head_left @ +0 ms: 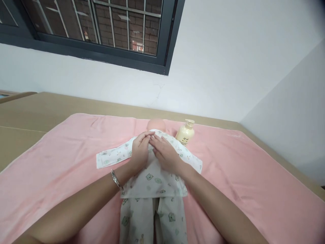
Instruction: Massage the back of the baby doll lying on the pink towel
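Observation:
A doll lies on its back on a pink cloth (223, 169), its rounded head (156, 125) toward the wall. It wears a white printed long-sleeved top (152, 184) with the sleeves spread to both sides, and matching trousers (171, 220). On the chest of the top rests my left hand (141, 147), a silver bracelet on its wrist. My right hand (164, 150) lies flat beside it, fingers stretched out, and the fingertips of both hands meet near the neckline. Neither hand visibly grips anything. The doll's face is not discernible.
A pale yellow pump bottle (186, 133) stands on the cloth right of the doll's head. Beyond the cloth, the tan surface (111, 105) runs up to a white wall with a dark-framed, barred window (127, 30).

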A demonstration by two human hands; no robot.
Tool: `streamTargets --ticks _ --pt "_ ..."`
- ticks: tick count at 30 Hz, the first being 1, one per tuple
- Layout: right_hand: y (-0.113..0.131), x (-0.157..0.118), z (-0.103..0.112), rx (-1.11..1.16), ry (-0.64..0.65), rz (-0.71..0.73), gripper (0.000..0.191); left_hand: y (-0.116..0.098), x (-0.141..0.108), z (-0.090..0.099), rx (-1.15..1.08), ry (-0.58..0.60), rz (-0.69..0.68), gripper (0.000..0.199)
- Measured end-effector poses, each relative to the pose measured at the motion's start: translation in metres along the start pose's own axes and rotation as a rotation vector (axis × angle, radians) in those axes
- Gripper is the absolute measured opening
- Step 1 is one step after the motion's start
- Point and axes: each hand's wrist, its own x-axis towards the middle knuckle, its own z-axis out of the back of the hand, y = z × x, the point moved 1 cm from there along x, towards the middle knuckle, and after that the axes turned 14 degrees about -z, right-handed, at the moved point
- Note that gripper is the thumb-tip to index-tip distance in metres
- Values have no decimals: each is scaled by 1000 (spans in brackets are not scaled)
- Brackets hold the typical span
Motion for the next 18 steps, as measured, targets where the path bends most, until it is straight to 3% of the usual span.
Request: streamTargets --ticks 3,6,9,12,16,18 --pt "-9 7 -1 -5 -73 -139 55 1 -4 0 77 -7 -28 25" --pt "0 -7 -10 -65 -169 -284 63 2 -11 1 212 -54 -68 23" --pt "11 -19 -16 -112 -151 -162 59 4 -17 2 258 -37 -111 24" --pt "5 -10 -11 -94 -52 -51 56 6 -18 1 254 -19 -148 27" --pt "-17 9 -1 -50 -100 -277 62 9 -18 1 269 1 -170 27" --pt "-14 5 -4 -85 -146 -370 65 10 -17 1 270 8 -176 27"
